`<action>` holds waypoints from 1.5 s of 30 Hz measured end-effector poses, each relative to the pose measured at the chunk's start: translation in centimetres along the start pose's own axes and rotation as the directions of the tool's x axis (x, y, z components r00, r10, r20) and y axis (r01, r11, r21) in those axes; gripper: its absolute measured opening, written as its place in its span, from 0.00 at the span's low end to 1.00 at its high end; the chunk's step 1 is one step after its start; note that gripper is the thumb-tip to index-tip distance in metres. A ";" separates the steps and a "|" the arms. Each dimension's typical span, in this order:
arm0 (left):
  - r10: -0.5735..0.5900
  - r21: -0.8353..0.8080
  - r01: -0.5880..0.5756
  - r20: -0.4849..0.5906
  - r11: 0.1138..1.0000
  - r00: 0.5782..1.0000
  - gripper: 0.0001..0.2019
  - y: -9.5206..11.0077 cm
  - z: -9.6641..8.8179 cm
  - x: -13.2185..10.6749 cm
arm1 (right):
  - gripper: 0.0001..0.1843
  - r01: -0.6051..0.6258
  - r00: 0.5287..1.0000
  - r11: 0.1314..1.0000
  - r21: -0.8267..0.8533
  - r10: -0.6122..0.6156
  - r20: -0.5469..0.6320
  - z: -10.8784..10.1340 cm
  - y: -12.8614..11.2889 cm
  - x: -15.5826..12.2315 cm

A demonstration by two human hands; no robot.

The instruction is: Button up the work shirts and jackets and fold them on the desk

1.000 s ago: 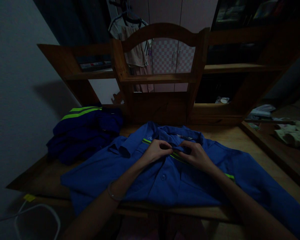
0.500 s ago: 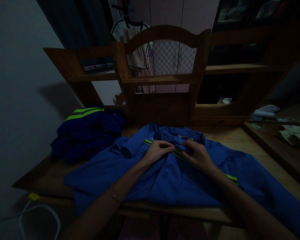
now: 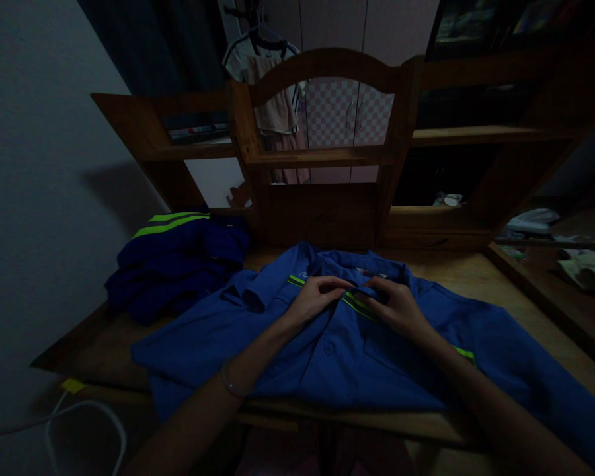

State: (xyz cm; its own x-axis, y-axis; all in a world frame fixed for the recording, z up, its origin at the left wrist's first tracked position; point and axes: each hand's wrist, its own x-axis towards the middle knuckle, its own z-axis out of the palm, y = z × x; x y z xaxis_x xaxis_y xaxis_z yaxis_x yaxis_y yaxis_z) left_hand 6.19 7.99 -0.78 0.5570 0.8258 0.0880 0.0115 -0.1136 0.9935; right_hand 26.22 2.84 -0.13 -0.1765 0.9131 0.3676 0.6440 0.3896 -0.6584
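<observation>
A blue work shirt (image 3: 282, 344) with yellow-green stripes lies spread on a wooden desk, its collar toward the back and its sleeves out to both sides. My left hand (image 3: 315, 301) pinches the front placket just below the collar. Close beside it, my right hand (image 3: 396, 305) grips the other front edge, thumb and fingers closed on the cloth. The fingertips of both hands almost meet there, and whatever small part lies between them is hidden. Lower on the front, a round button (image 3: 329, 348) shows.
Dark blue folded clothing (image 3: 178, 264) with bright stripes is heaped at the desk's left, near the wall. A wooden shelf unit (image 3: 322, 158) rises along the back. A white cable (image 3: 86, 403) loops at the lower left. Bare desk surface (image 3: 446, 271) shows behind the right sleeve.
The view has shifted very slightly. Both hands stay at the placket below the collar; the right fingers have tilted a little, and more of the chest stripe shows between the hands.
</observation>
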 end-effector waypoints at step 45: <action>-0.020 0.305 -0.043 0.201 0.951 0.979 0.11 -0.5 -0.6 0.0 | 0.12 -0.072 0.974 0.994 0.088 0.051 0.219 0.2 -0.1 0.1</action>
State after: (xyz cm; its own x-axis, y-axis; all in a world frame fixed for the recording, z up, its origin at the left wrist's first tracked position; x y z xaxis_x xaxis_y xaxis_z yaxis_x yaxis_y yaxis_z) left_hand 5.69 8.34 -1.20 0.7123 0.6999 0.0518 0.2401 -0.3125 0.9191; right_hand 25.98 2.87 -0.12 -0.3018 0.9360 0.1809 0.5870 0.3320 -0.7384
